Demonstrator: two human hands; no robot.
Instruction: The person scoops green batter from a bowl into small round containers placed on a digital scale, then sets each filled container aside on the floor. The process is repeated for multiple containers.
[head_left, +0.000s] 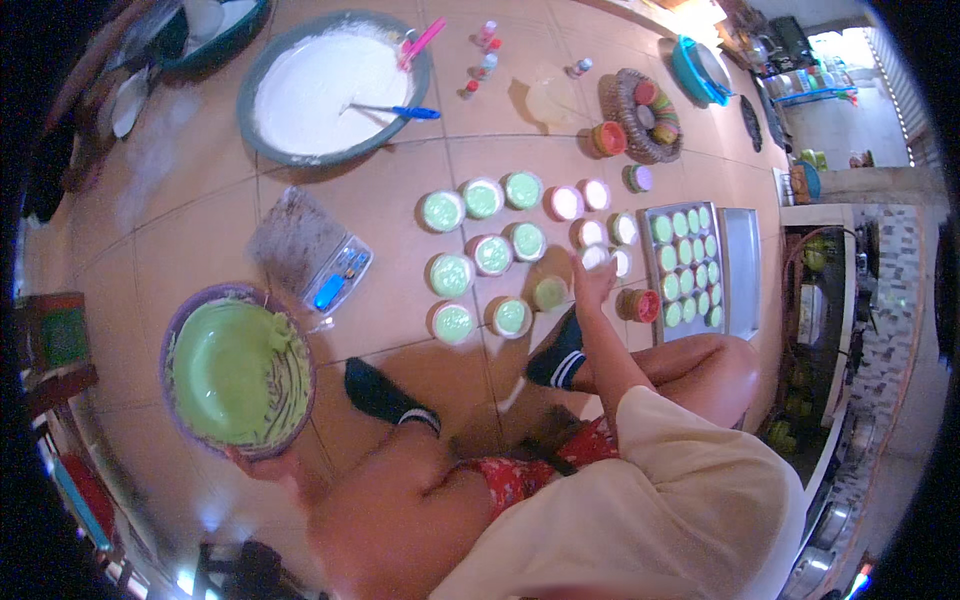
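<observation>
At the near left, my left hand (266, 466) holds the lower rim of a purple bowl (164, 360) of green batter. My right hand (595, 281) reaches forward with its fingers around a small cup of white batter (595, 257), beside other pale-filled cups. Left of it are several cups of green batter (492, 255), some with white showing at the edge. A greenish translucent cup (550, 292) stands close to my right hand. Stacked red molds (643, 306) lie to its right, by a metal tray (684, 337) filled with rows of green-topped cups.
A large basin of white batter (259, 142) with a blue-handled utensil (412, 112) stands at the far left. Small bottles (487, 66), a basket of molds (630, 82) and a teal basin (686, 71) are farther off. An open case (352, 274) lies mid-left; an empty metal tray (741, 270) lies right.
</observation>
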